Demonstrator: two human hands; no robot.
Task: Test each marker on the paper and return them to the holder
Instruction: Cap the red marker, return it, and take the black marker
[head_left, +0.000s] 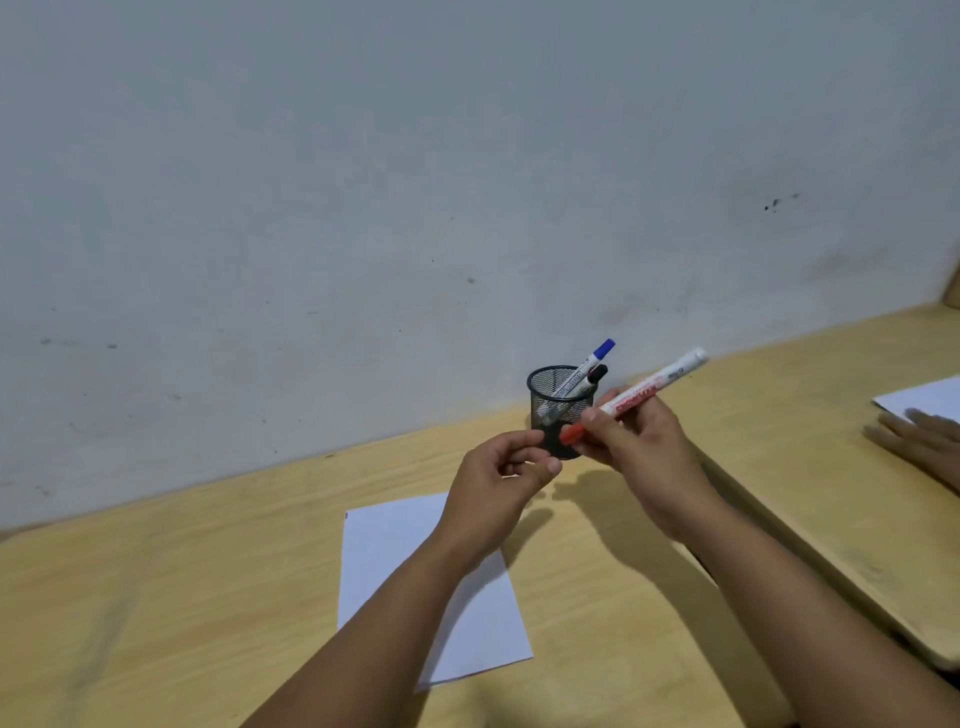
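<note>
My right hand (636, 441) grips a white marker with red lettering (649, 389), held above the table. Its red cap (571, 432) points down-left and its white end points up-right. My left hand (498, 475) hovers just left of the red cap with thumb and fingers curled and slightly apart; I see nothing in it. Behind both hands stands a black mesh holder (558, 389) holding a blue-capped marker (597, 356) and a black-capped marker (595, 375). A white sheet of paper (395, 561) lies on the wooden table under my left forearm.
The wooden table (156, 597) runs up to a pale wall (415, 182). A second wooden table (831, 467) adjoins on the right, where another person's hand (919, 441) rests by another white sheet (930, 396).
</note>
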